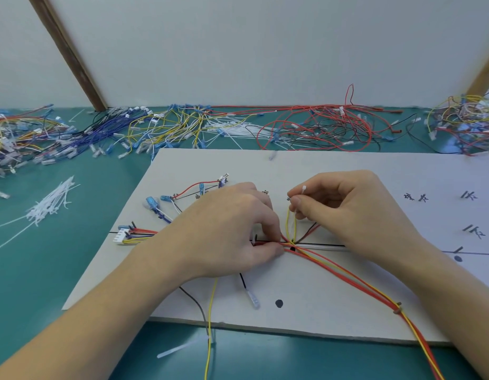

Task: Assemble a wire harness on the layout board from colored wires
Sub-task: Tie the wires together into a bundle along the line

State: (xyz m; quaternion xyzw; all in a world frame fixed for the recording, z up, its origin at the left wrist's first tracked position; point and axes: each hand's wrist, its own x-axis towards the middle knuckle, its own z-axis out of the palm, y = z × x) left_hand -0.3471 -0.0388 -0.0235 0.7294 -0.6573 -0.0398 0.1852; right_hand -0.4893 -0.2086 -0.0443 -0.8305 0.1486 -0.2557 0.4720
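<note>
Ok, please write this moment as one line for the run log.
left hand: pinches wire bundle on layout board | right hand: holds white cable tie | tie: not yet closed

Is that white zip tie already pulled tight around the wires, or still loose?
Still loose: the zip tie forms an open loop rising from the bundle, its end pinched in the right hand.

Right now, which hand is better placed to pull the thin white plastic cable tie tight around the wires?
Probably the right hand: it already pinches the thin white plastic cable tie, while the left hand pins the red and yellow wire bundle to the white layout board.
</note>
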